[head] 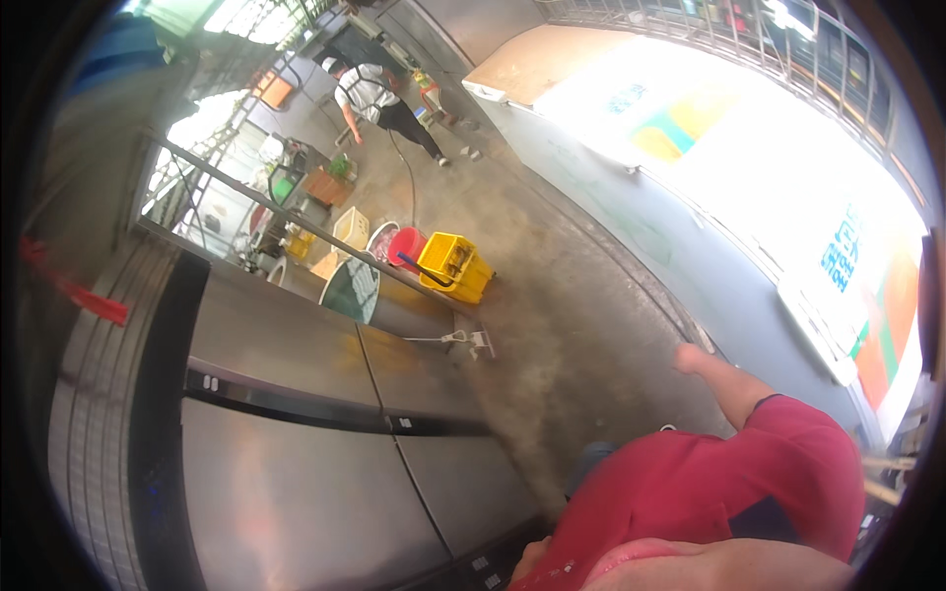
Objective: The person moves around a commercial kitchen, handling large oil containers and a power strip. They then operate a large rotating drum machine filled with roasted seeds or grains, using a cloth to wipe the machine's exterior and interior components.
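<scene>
My right hand [689, 359] hangs out from my red sleeve, near the lower side of a white chest freezer [621, 181]. It looks rounded and blurred, and its fingers do not show separately. I see nothing sticking out of it. Only a small part of my left hand [533, 555] shows at the bottom, beside my red shirt and close to a stainless steel upright refrigerator [295, 473]. Its fingers are hidden. The steel doors [281, 332] of the refrigerator are closed. Printed sheets with writing and coloured shapes cover the freezer's bright top.
Concrete floor [532, 391] runs between refrigerator and freezer. Ahead stand a yellow mop bucket [458, 277], a red bucket [407, 245] and a large round tub [347, 292]. A mop head [473, 340] lies low by the refrigerator. Another person [369, 96] is farther off, near a hose [410, 177].
</scene>
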A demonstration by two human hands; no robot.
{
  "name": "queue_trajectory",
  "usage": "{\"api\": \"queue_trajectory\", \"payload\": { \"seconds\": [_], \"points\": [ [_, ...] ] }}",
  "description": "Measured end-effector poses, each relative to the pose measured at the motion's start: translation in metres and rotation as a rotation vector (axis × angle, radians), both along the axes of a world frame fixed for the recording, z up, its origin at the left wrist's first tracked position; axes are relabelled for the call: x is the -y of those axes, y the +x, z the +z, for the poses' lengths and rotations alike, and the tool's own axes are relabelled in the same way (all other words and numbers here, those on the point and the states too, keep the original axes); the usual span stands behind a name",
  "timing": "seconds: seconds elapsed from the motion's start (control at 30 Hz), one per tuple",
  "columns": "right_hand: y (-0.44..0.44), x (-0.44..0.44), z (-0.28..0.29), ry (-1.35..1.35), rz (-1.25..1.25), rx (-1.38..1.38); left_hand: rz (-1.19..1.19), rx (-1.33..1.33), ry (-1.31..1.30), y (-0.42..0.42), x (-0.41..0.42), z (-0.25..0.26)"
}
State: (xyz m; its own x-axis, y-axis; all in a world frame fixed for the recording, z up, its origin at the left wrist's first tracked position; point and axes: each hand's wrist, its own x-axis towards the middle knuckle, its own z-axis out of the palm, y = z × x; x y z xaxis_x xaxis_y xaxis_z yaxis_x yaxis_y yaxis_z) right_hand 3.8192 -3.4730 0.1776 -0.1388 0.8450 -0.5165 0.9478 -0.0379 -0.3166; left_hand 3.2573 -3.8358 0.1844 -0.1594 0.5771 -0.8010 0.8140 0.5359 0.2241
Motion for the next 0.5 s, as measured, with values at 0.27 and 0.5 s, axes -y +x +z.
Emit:
{"api": "queue_trajectory", "payload": {
  "seconds": [0.27, 0.5],
  "points": [
    [-0.032, -0.221, 0.036, 0.116, -0.083, -0.223, -0.157, 0.052, -0.057, -0.027, -0.202, -0.1],
    [0.082, -0.226, -0.014, -0.572, -0.442, 0.148, -0.489, 0.053, 0.114, -0.063, -0.571, -0.127]
  ]
}}
